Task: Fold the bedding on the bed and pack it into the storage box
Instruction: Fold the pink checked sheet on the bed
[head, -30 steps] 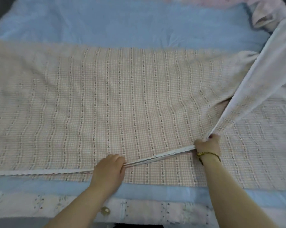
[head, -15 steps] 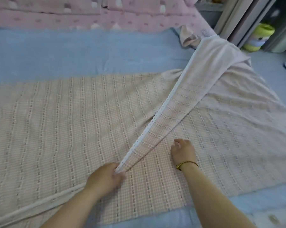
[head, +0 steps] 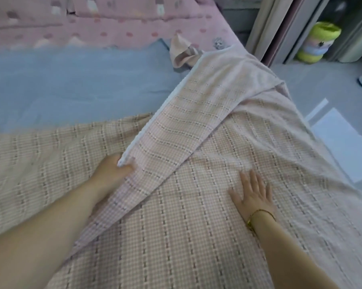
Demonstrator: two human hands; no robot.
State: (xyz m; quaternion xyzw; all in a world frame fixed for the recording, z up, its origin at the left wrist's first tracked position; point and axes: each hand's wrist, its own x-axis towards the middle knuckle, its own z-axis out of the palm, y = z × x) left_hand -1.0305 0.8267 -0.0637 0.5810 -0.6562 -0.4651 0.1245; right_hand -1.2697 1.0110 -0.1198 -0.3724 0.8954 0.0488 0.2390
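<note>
blanket [head: 196, 236] edge pinched by left hand [head: 111, 171]; right hand [head: 252, 192] flat on it.

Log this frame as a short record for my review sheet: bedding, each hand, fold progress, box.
bedding: checked blanket spread on the bed over a blue sheet
left hand: grip pinches the white-trimmed edge of a flap lying diagonally across the blanket
right hand: flat on the blanket, fingers spread, holding nothing; gold bracelet at the wrist
far side: pink quilt
fold progress: partly done
storage box: not in view
</note>
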